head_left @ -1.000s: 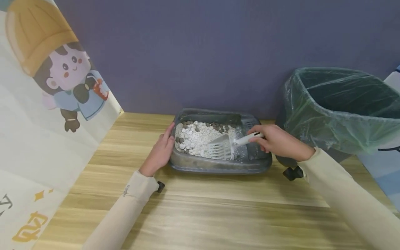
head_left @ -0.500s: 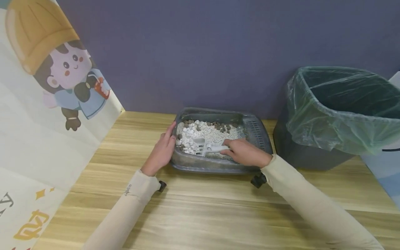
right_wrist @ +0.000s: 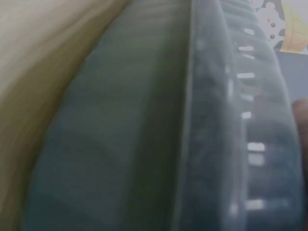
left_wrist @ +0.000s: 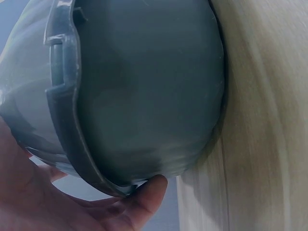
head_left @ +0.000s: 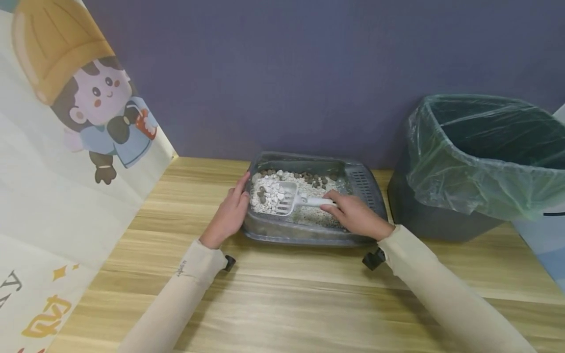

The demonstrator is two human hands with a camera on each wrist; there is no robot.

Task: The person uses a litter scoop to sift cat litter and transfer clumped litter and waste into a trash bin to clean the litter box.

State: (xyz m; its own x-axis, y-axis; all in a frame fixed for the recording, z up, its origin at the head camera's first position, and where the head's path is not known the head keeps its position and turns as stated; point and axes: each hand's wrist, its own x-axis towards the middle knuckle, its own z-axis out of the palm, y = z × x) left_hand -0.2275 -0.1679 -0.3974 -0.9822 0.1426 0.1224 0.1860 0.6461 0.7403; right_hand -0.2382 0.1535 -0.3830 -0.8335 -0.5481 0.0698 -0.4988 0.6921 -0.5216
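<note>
A grey litter box (head_left: 300, 234) sits on the wooden table, holding pale litter (head_left: 265, 201) and brown clumps along its far side. My left hand (head_left: 227, 213) grips the box's left end; in the left wrist view its thumb (left_wrist: 153, 190) lies against the outer wall below the rim. My right hand (head_left: 359, 215) holds a white slotted litter scoop (head_left: 314, 201) by its handle. The scoop's head lies over the left part of the litter, with white lumps and a few brown clumps at its front. The right wrist view shows mostly the box's wall (right_wrist: 110, 144) and rim.
Right of the box stands a dark grey bin (head_left: 441, 220) lined with a translucent green bag (head_left: 485, 191). A purple-blue wall (head_left: 282, 78) rises behind the box. On the left is a white panel with a cartoon figure (head_left: 101, 113). Wooden tabletop (head_left: 300, 294) extends in front.
My right hand moved left with the scoop, from the box's right part into the litter. The scoop head then turned flatter with lumps at its front. My left hand stayed in place.
</note>
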